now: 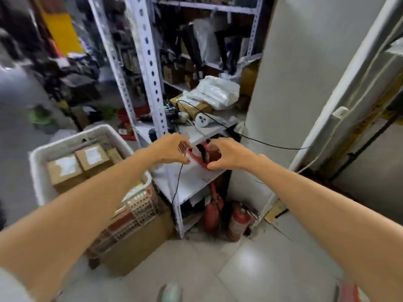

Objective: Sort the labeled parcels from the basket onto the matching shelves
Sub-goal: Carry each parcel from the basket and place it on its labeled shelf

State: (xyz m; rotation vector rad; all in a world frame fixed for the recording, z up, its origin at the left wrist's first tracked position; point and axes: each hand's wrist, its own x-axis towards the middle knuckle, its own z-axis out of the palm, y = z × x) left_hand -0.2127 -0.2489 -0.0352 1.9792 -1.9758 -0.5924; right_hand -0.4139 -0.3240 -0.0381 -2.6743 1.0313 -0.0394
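At the far left, a white basket (pixel 65 140) stands on top of a cardboard box (pixel 135 245). Brown parcels (pixel 64 171) with white labels lie packed side by side inside the basket. Just right of the basket rises a white metal rack (pixel 150 68) with rows of holes in its posts.

Both bare arms reach forward to the rack's low shelf (pixel 196 179). The left hand (pixel 172 151) has its fingers curled, with the thumb and fingertips closed on the upper left end of a small red parcel (pixel 196 160). The right hand (pixel 226 155) grips the other end, its fingers bent over the top edge and its thumb under the lower corner. The red parcel is held tilted between the two hands, just above the low shelf and at its front. It is too blurred to read any label on it.

On the shelf above the hands lie white plastic bags (pixel 216 92), a brown package (pixel 194 105) and a round white object (pixel 200 122). A thin black cable (pixel 261 143) runs from there across to the right. Below, two red fire extinguishers (pixel 239 221) stand on the tiled floor (pixel 250 269) beside the foot of the rack. On the right is a grey wall (pixel 294 62), with a white pipe (pixel 349 88) slanting along it.
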